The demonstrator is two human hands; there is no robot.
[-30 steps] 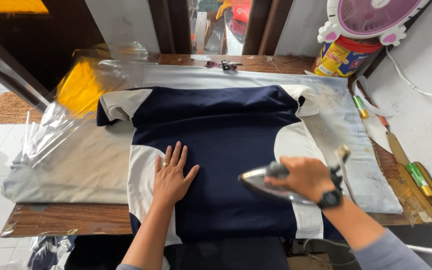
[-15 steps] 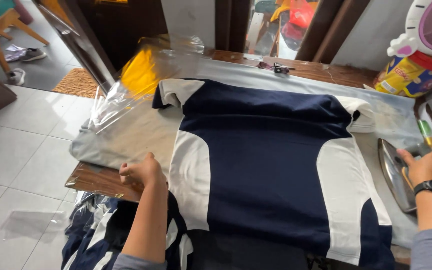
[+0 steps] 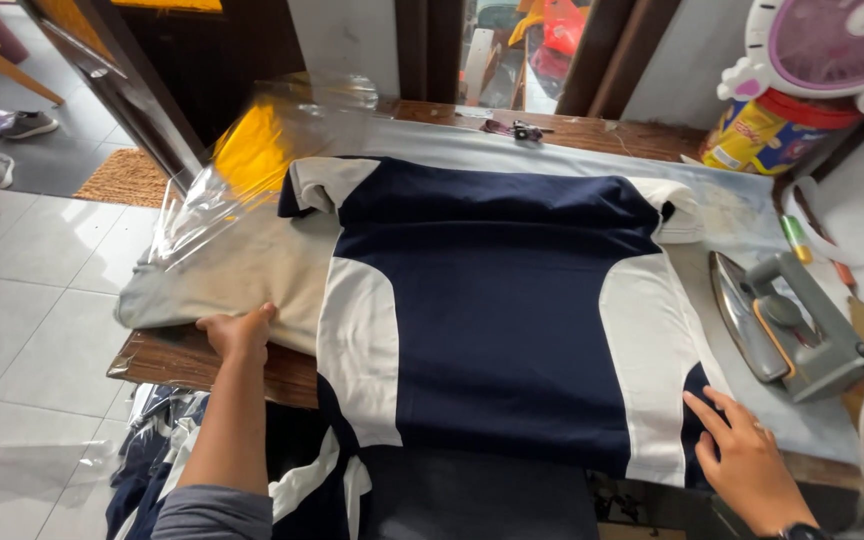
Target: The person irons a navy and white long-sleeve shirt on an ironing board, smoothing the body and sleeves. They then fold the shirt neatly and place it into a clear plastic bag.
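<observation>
Since half a second ago the right hand (image 3: 747,460) has let go of the grey iron (image 3: 787,320), which now stands alone on its side at the right of the table (image 3: 202,362). That hand has come to the near right corner of the navy and white shirt (image 3: 497,310), fingers (image 3: 704,412) open and spread, the tips touching the cloth and gripping nothing. The left hand (image 3: 239,333) is about where it was, at the near left edge of the table, its fingers curled loosely over the edge of the pale padded cover (image 3: 242,270), just beside the shirt's white side panel.

The shirt lies flat across the middle of the table, sleeves folded in at the far end, its hem hanging over the near edge. A sheet of clear plastic (image 3: 237,175) lies crumpled at the far left corner. At the far right stand a pink and white fan (image 3: 832,45) and a colourful tin (image 3: 762,135). More navy and white garments (image 3: 167,460) hang below the table on the left. The floor (image 3: 32,300) is pale tile; a doormat (image 3: 127,178) and a shoe (image 3: 27,124) lie by a dark doorway.
</observation>
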